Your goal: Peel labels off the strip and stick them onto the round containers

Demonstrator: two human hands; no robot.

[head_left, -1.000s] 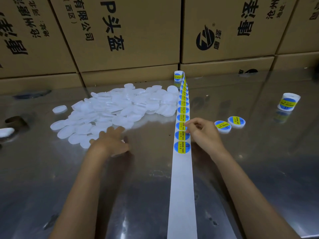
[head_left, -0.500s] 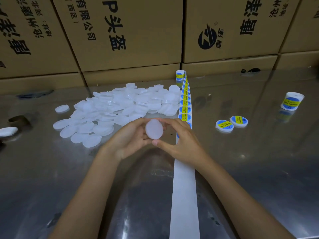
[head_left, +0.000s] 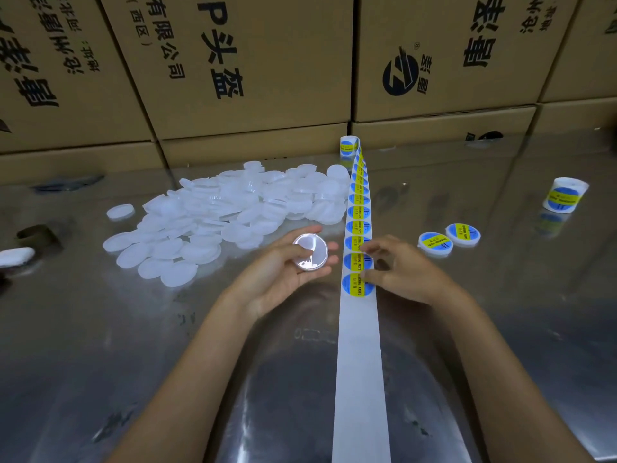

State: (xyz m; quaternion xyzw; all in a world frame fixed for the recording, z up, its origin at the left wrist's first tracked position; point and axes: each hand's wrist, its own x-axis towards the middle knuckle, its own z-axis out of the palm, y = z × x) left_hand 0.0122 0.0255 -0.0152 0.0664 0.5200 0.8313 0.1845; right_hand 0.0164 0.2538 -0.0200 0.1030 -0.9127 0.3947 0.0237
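Note:
My left hand (head_left: 283, 272) holds one round white container (head_left: 311, 252) just left of the label strip, thumb across its face. The white backing strip (head_left: 360, 345) runs from the near edge to a small roll (head_left: 349, 147) at the back, carrying several blue and yellow round labels (head_left: 358, 285). My right hand (head_left: 397, 269) rests at the strip's right edge, fingertips curled on the edge of the nearest labels. A heap of unlabelled white containers (head_left: 233, 215) lies to the left. Two labelled containers (head_left: 449, 238) sit to the right.
The work surface is a shiny metal table (head_left: 100, 329). Cardboard boxes (head_left: 250, 61) form a wall along the back. A second label roll (head_left: 564, 194) stands at far right. A brown ring (head_left: 35, 233) and a white object (head_left: 15, 256) lie at the far left.
My left hand picked a container from the heap and brought it beside the strip. My right hand left the strip to meet the container, then returned to the labels' right edge.

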